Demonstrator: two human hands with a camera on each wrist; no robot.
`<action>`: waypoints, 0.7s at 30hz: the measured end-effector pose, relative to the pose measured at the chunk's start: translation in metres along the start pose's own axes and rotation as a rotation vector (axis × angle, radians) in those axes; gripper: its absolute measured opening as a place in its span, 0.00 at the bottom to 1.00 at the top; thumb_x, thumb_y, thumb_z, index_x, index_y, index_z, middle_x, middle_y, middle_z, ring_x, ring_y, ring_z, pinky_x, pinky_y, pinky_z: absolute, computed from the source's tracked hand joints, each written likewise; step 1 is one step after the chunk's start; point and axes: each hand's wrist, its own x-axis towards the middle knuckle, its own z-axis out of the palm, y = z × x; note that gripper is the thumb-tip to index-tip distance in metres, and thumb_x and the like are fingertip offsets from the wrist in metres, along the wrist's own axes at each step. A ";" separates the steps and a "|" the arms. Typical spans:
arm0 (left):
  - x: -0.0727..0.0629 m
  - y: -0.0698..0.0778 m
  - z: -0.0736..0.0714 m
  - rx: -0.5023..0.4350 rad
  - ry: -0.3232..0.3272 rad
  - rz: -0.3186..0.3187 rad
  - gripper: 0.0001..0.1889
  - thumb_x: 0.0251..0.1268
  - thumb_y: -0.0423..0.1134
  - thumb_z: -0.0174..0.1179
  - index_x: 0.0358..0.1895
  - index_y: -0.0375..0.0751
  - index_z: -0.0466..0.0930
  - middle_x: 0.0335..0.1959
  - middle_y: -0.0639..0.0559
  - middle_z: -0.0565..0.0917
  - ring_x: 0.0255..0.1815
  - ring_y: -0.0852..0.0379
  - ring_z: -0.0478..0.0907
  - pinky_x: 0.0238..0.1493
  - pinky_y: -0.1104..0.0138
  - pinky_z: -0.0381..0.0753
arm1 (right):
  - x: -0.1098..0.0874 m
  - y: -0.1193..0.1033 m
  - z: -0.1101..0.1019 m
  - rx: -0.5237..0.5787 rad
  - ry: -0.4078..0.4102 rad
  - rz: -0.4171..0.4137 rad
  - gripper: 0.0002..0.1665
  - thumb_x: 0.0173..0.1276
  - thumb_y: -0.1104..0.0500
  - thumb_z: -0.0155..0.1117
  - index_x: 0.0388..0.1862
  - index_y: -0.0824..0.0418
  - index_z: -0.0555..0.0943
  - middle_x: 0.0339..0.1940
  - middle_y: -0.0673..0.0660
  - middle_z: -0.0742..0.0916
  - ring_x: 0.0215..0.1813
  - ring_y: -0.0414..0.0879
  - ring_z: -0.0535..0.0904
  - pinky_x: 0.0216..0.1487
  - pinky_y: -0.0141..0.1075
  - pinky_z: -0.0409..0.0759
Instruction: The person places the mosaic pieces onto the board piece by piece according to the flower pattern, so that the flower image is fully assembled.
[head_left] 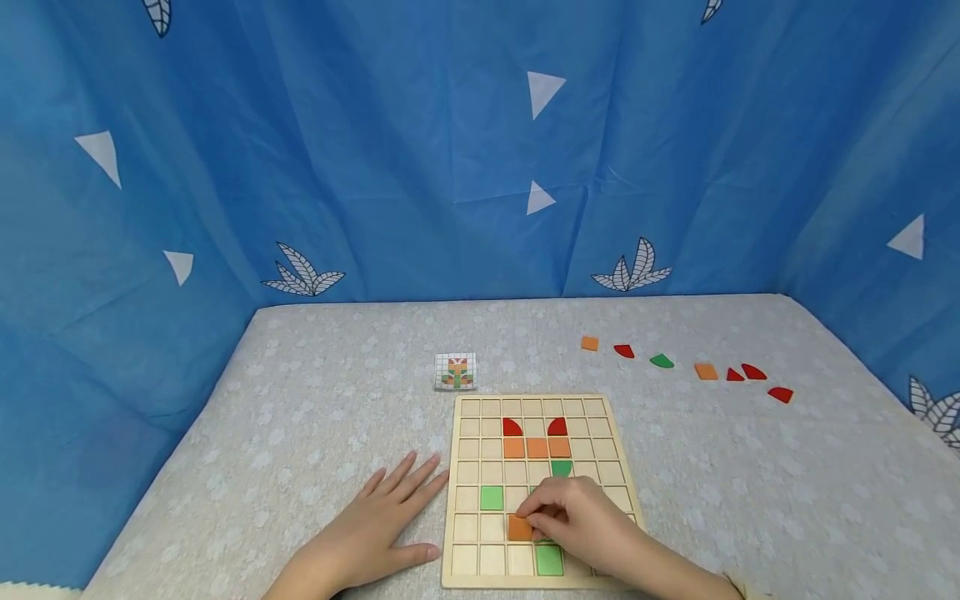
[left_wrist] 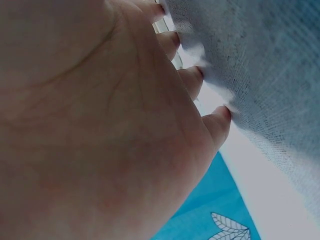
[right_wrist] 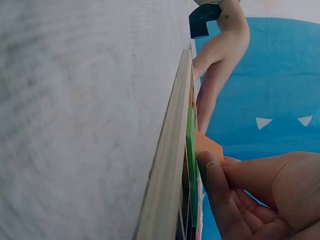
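My right hand (head_left: 585,521) pinches an orange square tile (head_left: 519,528) between thumb and fingers, low over the wooden grid board (head_left: 467,558). In the right wrist view the orange tile (right_wrist: 209,145) stands tilted above the board's surface. On the board lie two red quarter-round tiles (head_left: 557,427), three orange squares in a row (head_left: 537,448), a green rounded tile (head_left: 561,469), and green squares at left (head_left: 491,498) and bottom (head_left: 549,560). The right hand hides some middle cells. My left hand (head_left: 367,525) rests on the cloth beside the board, fingers spread.
A small pattern card (head_left: 455,372) lies behind the board. Loose tiles are strung out at the back right: orange squares (head_left: 706,372), red pieces (head_left: 781,394) and a green piece (head_left: 662,361). A blue curtain (head_left: 450,167) surrounds the cloth-covered table (head_left: 337,375).
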 end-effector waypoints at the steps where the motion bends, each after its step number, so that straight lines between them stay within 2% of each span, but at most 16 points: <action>1: 0.000 0.000 0.000 0.001 -0.001 -0.001 0.42 0.60 0.70 0.45 0.74 0.50 0.54 0.74 0.51 0.50 0.73 0.44 0.42 0.62 0.38 0.48 | 0.000 0.000 0.000 -0.014 0.004 -0.009 0.09 0.60 0.71 0.65 0.33 0.58 0.85 0.29 0.41 0.82 0.27 0.32 0.79 0.30 0.28 0.79; 10: 0.000 -0.001 0.000 0.000 -0.003 -0.001 0.42 0.60 0.69 0.45 0.74 0.51 0.54 0.74 0.52 0.50 0.73 0.45 0.42 0.62 0.39 0.48 | -0.001 0.001 0.002 -0.083 0.048 -0.139 0.08 0.58 0.70 0.67 0.33 0.59 0.86 0.30 0.42 0.79 0.28 0.31 0.77 0.28 0.25 0.77; 21: 0.000 0.000 -0.001 0.001 -0.006 -0.001 0.43 0.60 0.70 0.44 0.74 0.51 0.53 0.74 0.52 0.50 0.73 0.44 0.42 0.62 0.39 0.48 | 0.000 0.002 -0.001 -0.100 0.021 -0.070 0.07 0.60 0.67 0.66 0.36 0.58 0.87 0.31 0.43 0.81 0.29 0.30 0.75 0.28 0.26 0.76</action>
